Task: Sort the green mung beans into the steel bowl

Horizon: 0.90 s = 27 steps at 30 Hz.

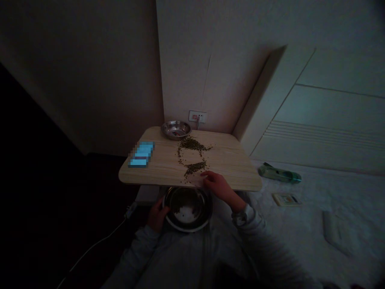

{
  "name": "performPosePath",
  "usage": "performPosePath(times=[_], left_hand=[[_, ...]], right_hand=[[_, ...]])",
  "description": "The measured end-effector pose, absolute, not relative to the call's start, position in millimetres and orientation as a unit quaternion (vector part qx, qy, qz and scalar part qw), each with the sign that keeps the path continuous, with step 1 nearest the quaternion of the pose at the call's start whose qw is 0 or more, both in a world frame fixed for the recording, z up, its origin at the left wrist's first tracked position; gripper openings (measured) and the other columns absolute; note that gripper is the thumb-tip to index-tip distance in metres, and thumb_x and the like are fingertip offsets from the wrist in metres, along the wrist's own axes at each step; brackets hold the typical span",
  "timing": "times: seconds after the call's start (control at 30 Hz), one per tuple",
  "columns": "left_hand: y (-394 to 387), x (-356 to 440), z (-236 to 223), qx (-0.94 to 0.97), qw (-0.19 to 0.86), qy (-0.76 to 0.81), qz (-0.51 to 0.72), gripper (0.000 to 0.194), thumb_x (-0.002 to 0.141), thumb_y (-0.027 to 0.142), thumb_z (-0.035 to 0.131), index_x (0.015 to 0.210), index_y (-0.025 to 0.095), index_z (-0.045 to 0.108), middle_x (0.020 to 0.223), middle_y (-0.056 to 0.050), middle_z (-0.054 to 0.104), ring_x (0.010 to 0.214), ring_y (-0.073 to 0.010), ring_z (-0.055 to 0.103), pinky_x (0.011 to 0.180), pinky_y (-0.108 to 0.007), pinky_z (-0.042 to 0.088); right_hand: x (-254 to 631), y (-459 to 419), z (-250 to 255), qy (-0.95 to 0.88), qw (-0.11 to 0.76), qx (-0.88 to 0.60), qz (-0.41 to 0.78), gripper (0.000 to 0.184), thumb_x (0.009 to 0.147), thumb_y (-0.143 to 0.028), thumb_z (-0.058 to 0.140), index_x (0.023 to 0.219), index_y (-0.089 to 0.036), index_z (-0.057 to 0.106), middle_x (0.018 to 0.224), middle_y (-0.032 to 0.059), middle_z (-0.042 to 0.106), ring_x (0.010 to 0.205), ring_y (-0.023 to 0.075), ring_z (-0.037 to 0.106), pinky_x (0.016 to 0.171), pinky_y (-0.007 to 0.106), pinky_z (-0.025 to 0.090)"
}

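- Clamping left side of large basin (187, 230) with left hand (157, 215), thumb over rim.
- Reaching over near edge of table (233, 162) with right hand (214, 184), fingers curled by pale thin piece (197, 180); can't tell whether pinching it.
- Got small dark grains (196, 166) in two loose piles on table, small metal bowl (176, 131) behind.

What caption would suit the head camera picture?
Left hand gripping a metal bowl by the table's near edge, right hand beside small scattered grains.
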<state>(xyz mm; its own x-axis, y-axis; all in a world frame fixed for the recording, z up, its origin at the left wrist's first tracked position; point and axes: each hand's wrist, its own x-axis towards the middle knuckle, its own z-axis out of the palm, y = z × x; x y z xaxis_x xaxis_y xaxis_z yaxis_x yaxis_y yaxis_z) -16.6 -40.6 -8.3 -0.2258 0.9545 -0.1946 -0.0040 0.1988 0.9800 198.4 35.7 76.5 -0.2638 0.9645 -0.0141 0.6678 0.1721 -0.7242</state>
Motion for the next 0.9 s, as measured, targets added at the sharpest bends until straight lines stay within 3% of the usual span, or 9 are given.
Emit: performPosePath(times=[0.37,0.9], left_hand=[[-43.5,-14.9,10.0,0.388,0.48,0.616,0.49,0.046,0.05,0.028,0.051,0.09,0.013,0.064,0.08,-0.004,0.07,0.088,-0.0252,0.059,0.077,-0.032,0.045],[-44.8,-20.0,-1.7,0.399,0.463,0.623,0.489,0.046,0.053,0.031,0.051,0.094,0.015,0.064,0.088,-0.004,0.07,0.089,-0.025,0.059,0.076,-0.031,0.046]], right_hand=[[187.0,35.5,75.9,-0.739,0.231,-0.55,0.313,0.028,0.07,-0.015,0.044,0.094,-0.016,0.06,0.058,-0.0022,0.056,0.054,0.0095,0.049,0.053,0.02,0.034],[174.7,30.5,78.7,-0.773,0.21,-0.489,0.346,0.031,0.07,-0.012,0.044,0.097,-0.016,0.06,0.058,-0.003,0.055,0.051,0.0079,0.046,0.052,0.019,0.033]])
